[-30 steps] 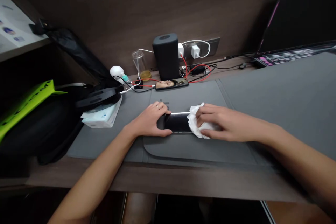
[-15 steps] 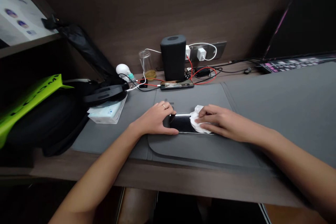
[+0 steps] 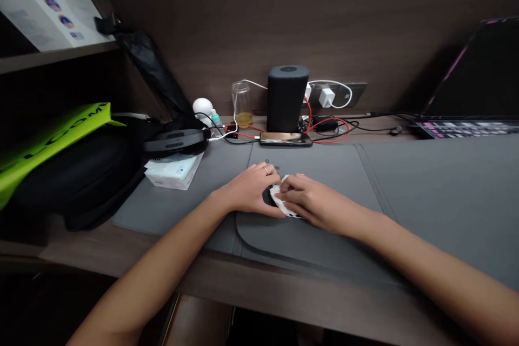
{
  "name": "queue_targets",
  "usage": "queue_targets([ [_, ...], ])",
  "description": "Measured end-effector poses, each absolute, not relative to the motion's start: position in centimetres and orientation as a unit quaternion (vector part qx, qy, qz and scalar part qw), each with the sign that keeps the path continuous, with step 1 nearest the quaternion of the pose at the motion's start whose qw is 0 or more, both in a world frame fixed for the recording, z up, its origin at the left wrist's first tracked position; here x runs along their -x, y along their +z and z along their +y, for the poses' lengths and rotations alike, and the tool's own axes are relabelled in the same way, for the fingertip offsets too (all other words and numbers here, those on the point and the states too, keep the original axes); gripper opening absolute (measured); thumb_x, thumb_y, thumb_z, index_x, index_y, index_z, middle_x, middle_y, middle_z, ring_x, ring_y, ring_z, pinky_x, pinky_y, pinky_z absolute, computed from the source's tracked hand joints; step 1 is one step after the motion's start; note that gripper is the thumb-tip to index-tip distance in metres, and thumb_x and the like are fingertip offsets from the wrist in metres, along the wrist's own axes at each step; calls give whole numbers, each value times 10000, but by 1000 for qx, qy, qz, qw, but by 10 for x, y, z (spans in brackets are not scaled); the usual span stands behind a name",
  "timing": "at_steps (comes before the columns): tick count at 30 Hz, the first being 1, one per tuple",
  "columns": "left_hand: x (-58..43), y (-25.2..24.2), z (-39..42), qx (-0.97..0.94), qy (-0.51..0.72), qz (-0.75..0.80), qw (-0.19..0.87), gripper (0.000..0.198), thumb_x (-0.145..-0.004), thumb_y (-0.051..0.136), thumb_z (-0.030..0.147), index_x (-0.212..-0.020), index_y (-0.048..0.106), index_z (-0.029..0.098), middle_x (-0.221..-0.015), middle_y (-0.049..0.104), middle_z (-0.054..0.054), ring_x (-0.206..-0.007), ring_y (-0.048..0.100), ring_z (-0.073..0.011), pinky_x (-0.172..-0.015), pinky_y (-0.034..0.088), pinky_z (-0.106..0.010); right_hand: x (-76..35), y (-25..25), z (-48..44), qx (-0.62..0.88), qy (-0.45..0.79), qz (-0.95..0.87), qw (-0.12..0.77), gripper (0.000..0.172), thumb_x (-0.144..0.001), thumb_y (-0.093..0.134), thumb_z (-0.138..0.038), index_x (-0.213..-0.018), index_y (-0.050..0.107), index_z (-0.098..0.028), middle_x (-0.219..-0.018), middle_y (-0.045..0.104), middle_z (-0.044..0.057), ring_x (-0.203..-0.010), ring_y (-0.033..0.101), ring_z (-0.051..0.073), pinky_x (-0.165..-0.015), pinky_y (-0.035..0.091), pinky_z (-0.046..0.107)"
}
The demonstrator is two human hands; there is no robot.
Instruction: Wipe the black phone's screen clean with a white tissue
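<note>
While the left hand [image 3: 252, 190], half-curled, holds what seems a phone [image 3: 266, 196], the right hand [image 3: 318, 203] pinches tissue [image 3: 276, 193] in its grip

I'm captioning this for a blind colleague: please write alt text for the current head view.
A person's right hand holds a crumpled white tissue against a flat dark device on a grey mat; the left hand grips the device's left end. Behind stands a black tower-shaped object with a lit phone in front.
</note>
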State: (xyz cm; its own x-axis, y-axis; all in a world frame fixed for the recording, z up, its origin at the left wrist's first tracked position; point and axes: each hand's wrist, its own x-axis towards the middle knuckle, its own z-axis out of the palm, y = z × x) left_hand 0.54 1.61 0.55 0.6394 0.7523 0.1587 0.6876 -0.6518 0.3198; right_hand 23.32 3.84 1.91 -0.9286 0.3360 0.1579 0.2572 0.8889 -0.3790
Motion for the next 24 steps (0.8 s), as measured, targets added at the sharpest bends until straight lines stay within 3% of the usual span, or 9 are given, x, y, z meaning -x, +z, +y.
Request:
queue_targets([
  [12, -5, 5, 15, -889, 153, 406, 150, 540, -776, 708, 637, -1111, 625, 221, -1075, 595, -66, -1042, 543, -257, -945, 448, -411, -322, 30, 46, 250, 265, -927, 89, 337, -1021, 424, -395, -1046, 717, -231, -1131, 654, 106, -1023, 615, 262, -898, 492, 431],
  [24, -6, 4, 12, -897, 142, 400, 126, 498, -797, 681, 640, -1036, 611, 209, -1078, 588, -76, -1032, 541, -266, -918, 455, -416, -241, 18, 36, 175, 200, -957, 118, 337, -1040, 394, -293, -948, 685, -150, -966, 646, 126, -888, 582, 235, -839, 461, 395],
])
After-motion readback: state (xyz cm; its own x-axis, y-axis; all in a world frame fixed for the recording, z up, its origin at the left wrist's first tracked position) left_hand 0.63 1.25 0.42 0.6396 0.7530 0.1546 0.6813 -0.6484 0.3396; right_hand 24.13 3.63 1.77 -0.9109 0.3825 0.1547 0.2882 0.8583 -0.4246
